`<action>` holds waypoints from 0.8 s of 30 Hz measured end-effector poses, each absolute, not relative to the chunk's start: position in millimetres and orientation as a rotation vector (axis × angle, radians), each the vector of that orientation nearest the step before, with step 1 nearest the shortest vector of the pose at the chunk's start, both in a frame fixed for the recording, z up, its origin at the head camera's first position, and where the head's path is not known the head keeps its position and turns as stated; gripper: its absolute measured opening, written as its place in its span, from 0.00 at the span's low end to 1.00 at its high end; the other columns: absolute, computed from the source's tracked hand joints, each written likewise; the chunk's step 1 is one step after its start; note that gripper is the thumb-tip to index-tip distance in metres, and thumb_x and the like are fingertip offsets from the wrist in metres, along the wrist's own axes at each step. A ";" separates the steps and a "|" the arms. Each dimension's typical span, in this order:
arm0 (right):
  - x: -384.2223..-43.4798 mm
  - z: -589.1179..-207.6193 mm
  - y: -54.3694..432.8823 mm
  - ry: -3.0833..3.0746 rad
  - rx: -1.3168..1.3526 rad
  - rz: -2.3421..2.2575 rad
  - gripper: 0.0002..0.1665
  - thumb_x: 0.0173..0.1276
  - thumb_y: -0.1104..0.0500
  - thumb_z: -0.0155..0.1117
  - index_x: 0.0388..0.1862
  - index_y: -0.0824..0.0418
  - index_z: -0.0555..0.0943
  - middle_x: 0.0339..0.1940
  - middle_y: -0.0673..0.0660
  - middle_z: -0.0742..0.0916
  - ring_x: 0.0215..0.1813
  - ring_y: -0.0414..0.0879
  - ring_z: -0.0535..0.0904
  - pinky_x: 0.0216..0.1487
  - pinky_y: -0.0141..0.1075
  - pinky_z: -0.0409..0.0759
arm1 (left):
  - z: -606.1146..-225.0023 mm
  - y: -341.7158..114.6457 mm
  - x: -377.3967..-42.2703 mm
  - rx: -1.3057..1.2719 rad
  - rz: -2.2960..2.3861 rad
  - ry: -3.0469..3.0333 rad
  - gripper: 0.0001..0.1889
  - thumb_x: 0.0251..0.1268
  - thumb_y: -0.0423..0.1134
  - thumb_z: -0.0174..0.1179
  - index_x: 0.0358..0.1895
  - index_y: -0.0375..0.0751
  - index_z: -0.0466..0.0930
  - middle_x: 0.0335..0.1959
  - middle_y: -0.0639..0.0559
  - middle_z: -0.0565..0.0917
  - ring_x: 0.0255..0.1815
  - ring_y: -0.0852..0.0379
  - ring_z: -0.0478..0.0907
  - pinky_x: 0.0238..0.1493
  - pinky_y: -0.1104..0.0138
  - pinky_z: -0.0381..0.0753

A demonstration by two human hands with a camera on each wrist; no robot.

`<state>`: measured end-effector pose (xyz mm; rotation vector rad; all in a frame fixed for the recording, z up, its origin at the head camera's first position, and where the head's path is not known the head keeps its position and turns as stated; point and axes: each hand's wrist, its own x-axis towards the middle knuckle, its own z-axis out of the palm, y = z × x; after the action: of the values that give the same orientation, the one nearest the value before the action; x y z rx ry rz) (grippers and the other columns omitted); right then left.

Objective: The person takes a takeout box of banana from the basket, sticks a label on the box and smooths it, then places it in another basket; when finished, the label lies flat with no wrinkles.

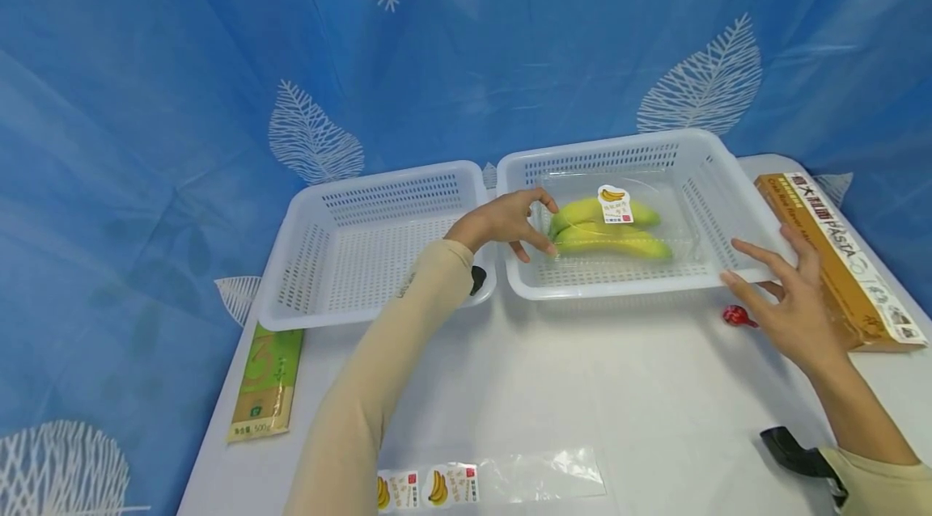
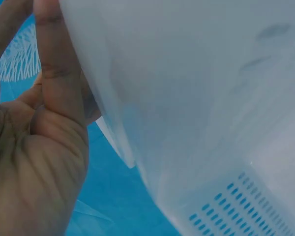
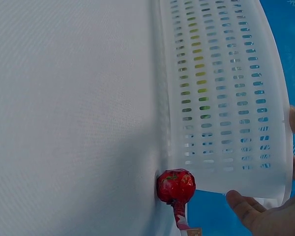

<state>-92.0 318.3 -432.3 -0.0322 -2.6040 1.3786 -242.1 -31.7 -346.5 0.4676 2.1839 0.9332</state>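
My left hand [image 1: 507, 223] reaches over the left rim of the right-hand white basket [image 1: 750, 200], fingers spread and bent at the left end of a clear plastic box [image 1: 673, 192]. Inside the box lie green-yellow bananas [image 1: 612, 239], with a banana-picture label [image 1: 615, 205] on top. My right hand [image 1: 797, 306] is at that basket's front right corner, fingers spread and fingertips right at the rim. Below it on the table lies a red-wrapped lollipop [image 3: 175, 187]. In the left wrist view my left hand [image 2: 39, 142] shows beside a white basket wall.
A second white basket [image 1: 379, 253] stands at the left. A green and tan packet [image 1: 268, 382] lies before it, and a brown pasta box [image 1: 837, 265] lies at the right. Banana labels on a clear strip [image 1: 539, 475] lie at the table's front.
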 end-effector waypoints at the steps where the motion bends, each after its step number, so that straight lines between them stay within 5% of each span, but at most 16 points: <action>1: -92.2 -432.1 318.2 -2.608 -0.037 1.377 0.31 0.73 0.57 0.60 0.74 0.55 0.68 0.81 0.48 0.40 0.81 0.55 0.34 0.47 0.04 0.58 | -345.9 -31.0 -241.5 0.474 0.912 2.199 0.37 0.55 0.40 0.73 0.67 0.47 0.63 0.78 0.44 0.52 0.37 0.45 0.87 0.40 0.61 0.86; 6: -91.9 -430.4 316.9 -2.627 -0.058 1.374 0.31 0.73 0.55 0.59 0.74 0.54 0.67 0.81 0.47 0.39 0.81 0.60 0.34 0.49 0.04 0.57 | -343.8 -27.0 -238.3 0.481 0.831 2.262 0.35 0.55 0.41 0.73 0.66 0.46 0.66 0.75 0.46 0.58 0.27 0.51 0.86 0.38 0.63 0.86; 14: -91.1 -429.5 316.8 -2.614 -0.053 1.386 0.31 0.73 0.56 0.60 0.74 0.53 0.68 0.81 0.46 0.39 0.81 0.59 0.34 0.49 0.04 0.58 | -344.0 -25.6 -237.7 0.496 0.838 2.271 0.35 0.55 0.41 0.73 0.66 0.44 0.66 0.74 0.44 0.59 0.27 0.52 0.85 0.40 0.58 0.86; 24: -91.5 -429.3 317.9 -2.630 -0.058 1.372 0.32 0.73 0.55 0.59 0.74 0.54 0.67 0.81 0.48 0.39 0.81 0.60 0.34 0.48 0.04 0.58 | -339.9 -25.4 -233.2 0.554 0.794 2.303 0.38 0.58 0.44 0.71 0.70 0.45 0.63 0.73 0.43 0.61 0.42 0.45 0.84 0.38 0.62 0.86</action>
<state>-91.5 317.9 -429.3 -0.0582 -2.6304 1.3717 -233.2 -25.4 -339.9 0.5537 2.3026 0.7945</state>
